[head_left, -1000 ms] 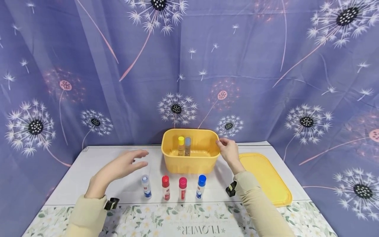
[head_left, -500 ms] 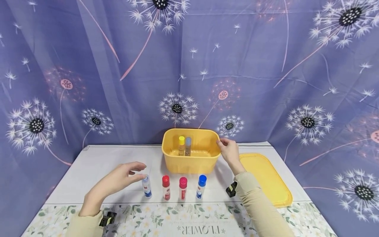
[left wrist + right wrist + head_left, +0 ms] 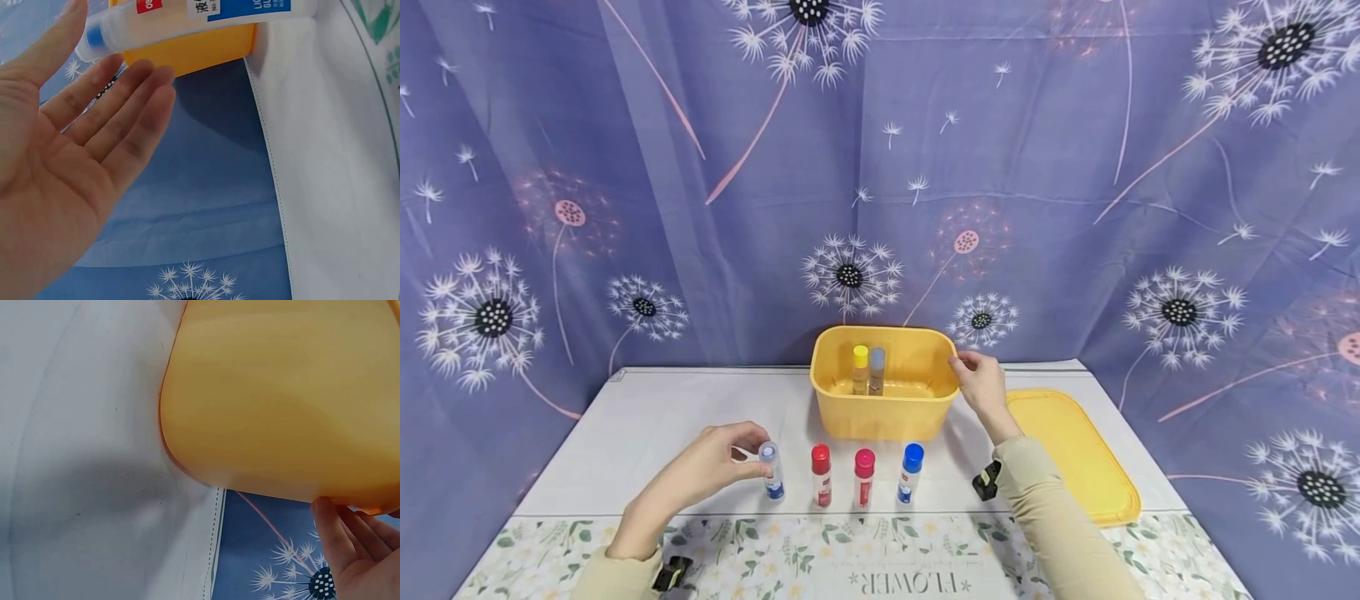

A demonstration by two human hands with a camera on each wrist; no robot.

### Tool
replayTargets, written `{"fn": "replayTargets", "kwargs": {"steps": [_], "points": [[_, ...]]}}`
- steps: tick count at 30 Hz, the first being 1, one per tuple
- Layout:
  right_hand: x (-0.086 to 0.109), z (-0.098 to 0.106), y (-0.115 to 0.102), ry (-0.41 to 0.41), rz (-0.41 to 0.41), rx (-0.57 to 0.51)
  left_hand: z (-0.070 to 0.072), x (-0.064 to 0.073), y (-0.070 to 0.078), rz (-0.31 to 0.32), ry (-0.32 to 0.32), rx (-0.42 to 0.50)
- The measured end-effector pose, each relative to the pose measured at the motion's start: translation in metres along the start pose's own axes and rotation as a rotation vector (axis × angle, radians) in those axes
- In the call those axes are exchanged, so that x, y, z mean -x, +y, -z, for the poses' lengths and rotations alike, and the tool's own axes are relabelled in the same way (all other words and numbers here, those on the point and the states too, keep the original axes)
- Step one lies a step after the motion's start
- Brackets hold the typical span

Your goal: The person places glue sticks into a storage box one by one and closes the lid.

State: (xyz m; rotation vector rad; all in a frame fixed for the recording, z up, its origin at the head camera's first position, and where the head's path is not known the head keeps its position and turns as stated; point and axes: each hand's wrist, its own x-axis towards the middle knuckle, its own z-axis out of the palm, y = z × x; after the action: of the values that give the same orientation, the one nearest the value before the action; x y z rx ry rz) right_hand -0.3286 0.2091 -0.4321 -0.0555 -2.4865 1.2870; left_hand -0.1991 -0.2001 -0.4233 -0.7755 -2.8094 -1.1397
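A clear-capped liquid glue bottle [image 3: 771, 473] with a blue-and-white label stands upright at the left end of a row. My left hand [image 3: 722, 460] is beside it, thumb in front and fingers behind near the cap. In the left wrist view, the fingers [image 3: 128, 119] are extended and loosely spread right at the glue bottle [image 3: 194, 22]. My right hand [image 3: 981, 383] pinches the right rim of the yellow plastic bin [image 3: 880, 418]. From the right wrist, its fingertips [image 3: 326, 512] show at the edge of the bin wall [image 3: 281, 406].
Glue bottles with a red cap [image 3: 822, 475], a pink-red cap [image 3: 864, 478] and a blue cap [image 3: 910, 473] stand in the row. Inside the bin are a yellow-capped bottle [image 3: 860, 371] and a greyish-capped one [image 3: 876, 372]. A yellow lid [image 3: 1075, 454] lies at right; a curtain [image 3: 737, 292] hangs behind.
My left hand has come down and closer to the clear-capped glue bottle, its thumb and fingers now on either side of it. My right hand has stayed at the bin's rim.
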Motion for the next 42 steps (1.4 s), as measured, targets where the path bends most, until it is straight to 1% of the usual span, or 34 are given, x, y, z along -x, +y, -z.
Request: {"fn": "replayTargets", "kwargs": {"steps": [9, 15, 19, 28, 34, 42], "points": [[-0.0008, 0.0014, -0.0010, -0.005, -0.005, -0.014, -0.0032, -0.0003, 0.0006, -0.017, 0.038, -0.025], [-0.0002, 0.0016, -0.0010, -0.003, -0.001, 0.005, -0.0061, 0.0006, -0.0012, -0.005, 0.028, -0.021], [-0.0002, 0.0015, -0.0009, 0.000, -0.004, 0.004, -0.0072, 0.0007, -0.0014, -0.007, 0.032, -0.023], [0.0002, 0.0012, -0.0003, -0.005, -0.005, 0.010, -0.0068, 0.0016, 0.0005, 0.012, 0.024, -0.049], [0.0003, 0.0007, -0.0005, 0.002, 0.001, 0.010, -0.0072, 0.0017, 0.0008, 0.006, 0.032, -0.061], [0.0015, 0.0007, -0.0011, -0.002, -0.006, 0.003, -0.0063, 0.0016, -0.0004, -0.014, 0.036, -0.048]]}}
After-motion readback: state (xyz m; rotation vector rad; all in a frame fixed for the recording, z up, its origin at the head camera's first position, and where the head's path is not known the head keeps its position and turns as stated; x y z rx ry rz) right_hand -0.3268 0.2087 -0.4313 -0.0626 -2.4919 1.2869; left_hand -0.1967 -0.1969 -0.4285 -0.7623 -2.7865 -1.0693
